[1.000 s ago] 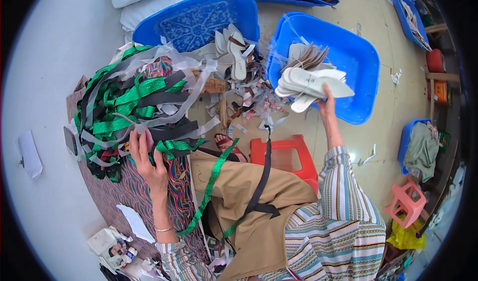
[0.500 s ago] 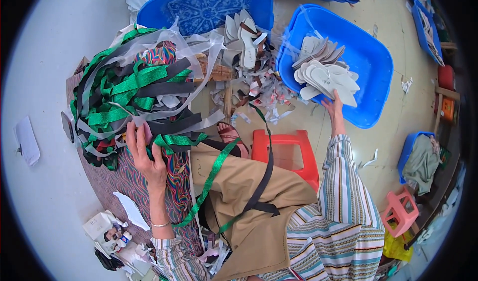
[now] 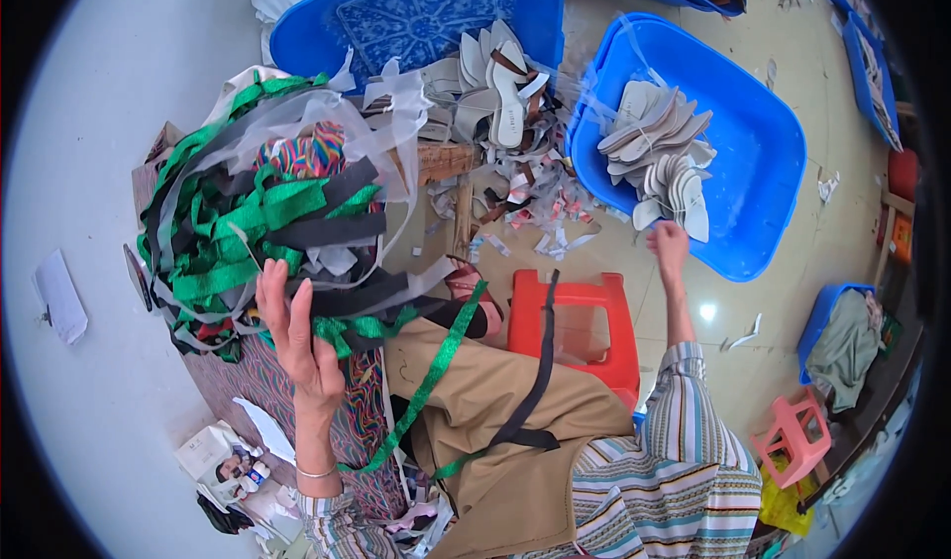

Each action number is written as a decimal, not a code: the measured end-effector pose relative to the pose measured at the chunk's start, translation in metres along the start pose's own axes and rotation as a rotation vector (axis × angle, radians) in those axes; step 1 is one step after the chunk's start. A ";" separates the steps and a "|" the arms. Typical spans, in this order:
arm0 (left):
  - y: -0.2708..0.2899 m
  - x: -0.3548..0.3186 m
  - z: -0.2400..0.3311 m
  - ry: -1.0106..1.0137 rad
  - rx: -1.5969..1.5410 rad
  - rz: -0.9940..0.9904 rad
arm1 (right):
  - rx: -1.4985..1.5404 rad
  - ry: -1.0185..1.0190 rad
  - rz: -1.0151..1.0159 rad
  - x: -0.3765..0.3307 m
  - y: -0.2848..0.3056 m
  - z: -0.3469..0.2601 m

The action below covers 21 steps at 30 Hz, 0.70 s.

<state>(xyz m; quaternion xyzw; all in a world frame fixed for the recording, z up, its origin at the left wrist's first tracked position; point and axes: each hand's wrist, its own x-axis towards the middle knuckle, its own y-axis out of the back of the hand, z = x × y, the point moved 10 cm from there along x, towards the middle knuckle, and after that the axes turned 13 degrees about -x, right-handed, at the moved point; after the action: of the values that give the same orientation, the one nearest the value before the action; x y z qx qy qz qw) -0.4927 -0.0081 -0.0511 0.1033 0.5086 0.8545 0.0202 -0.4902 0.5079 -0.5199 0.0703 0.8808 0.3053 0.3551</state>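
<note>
My left hand (image 3: 305, 336) rests at the near edge of a heap of glittery green, black and clear strips (image 3: 238, 222), its fingers stretched and slightly apart, gripping nothing visible. My right hand (image 3: 671, 244) has its fingers curled at the near rim of a blue basin (image 3: 763, 203). What it holds, if anything, is hidden. Several pale insoles (image 3: 656, 128) lie stacked inside the basin, and another bunch of insoles (image 3: 684, 191) leans right beside my right fingertips. A green strip (image 3: 436, 371) and a black strip (image 3: 535, 391) hang across my brown apron (image 3: 525, 490).
A red stool (image 3: 621, 336) stands by my knees. Scraps (image 3: 540, 198) litter the floor. Behind them, sandals and insoles (image 3: 505, 89) lie against a tilted blue basin (image 3: 416, 24). A pink stool (image 3: 795, 438) and a small blue bin (image 3: 822, 331) with cloth stand at right.
My right hand has drawn back from the stack of insoles, which now lies in the basin, and its fingers have curled. My left fingers have lifted and straightened.
</note>
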 end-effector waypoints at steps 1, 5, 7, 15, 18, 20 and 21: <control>-0.002 0.004 -0.004 0.018 -0.038 0.008 | 0.046 0.060 -0.033 -0.011 -0.024 -0.033; -0.014 0.013 -0.009 0.023 0.007 -0.057 | 0.117 0.328 -0.253 -0.035 -0.132 -0.157; -0.018 0.015 -0.007 0.018 0.044 -0.091 | 0.224 0.280 -0.355 -0.026 -0.182 -0.186; -0.025 0.008 -0.017 0.071 0.143 -0.205 | 0.141 0.412 -0.380 0.037 -0.307 -0.298; -0.028 0.000 -0.023 0.098 0.137 -0.261 | 0.122 0.447 -0.317 0.071 -0.323 -0.310; -0.026 0.001 -0.023 0.107 0.136 -0.286 | 0.117 0.468 -0.209 0.088 -0.325 -0.314; -0.026 0.001 -0.022 0.109 0.139 -0.313 | 0.112 0.468 -0.217 0.094 -0.331 -0.316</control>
<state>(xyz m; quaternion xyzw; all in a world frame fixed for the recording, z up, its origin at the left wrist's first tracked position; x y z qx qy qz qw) -0.4995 -0.0144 -0.0843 -0.0227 0.5765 0.8082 0.1183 -0.7397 0.1198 -0.5921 -0.0774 0.9569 0.2241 0.1676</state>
